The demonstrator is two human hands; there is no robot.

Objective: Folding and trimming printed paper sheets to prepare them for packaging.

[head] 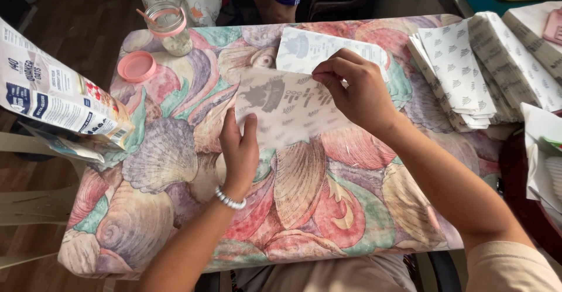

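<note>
Covering the tabletop (175, 210) is a cloth printed with large seashells; its near edge runs just in front of the person and its left edge drops to a wooden floor (76, 28). Open cloth lies bare across the near half, from the left corner to the right forearm. Crowding begins at the far side: a glass jar (168, 28) with a pink rim stands near the far left corner, its pink lid (136, 66) lying flat beside it. A printed carton (52, 96) overhangs the left edge, tilted. Stacks of folded printed paper (474, 64) fill the far right corner.

At centre lies a thin translucent printed sheet (287, 107), flat on the cloth, with a second white printed sheet (310, 49) partly under its far edge.

Left hand (239, 151): fingers extended and together, palm down, pressing the sheet's near left corner; nothing gripped. A white bead bracelet (229, 199) sits at the wrist. Forearm comes in from the near edge, angled up and right.

Right hand (360, 90): fingers curled, thumb and fingertips pinched on the sheet's far edge. Wrist bent, forearm running in from the near right corner, well above the cloth.
</note>
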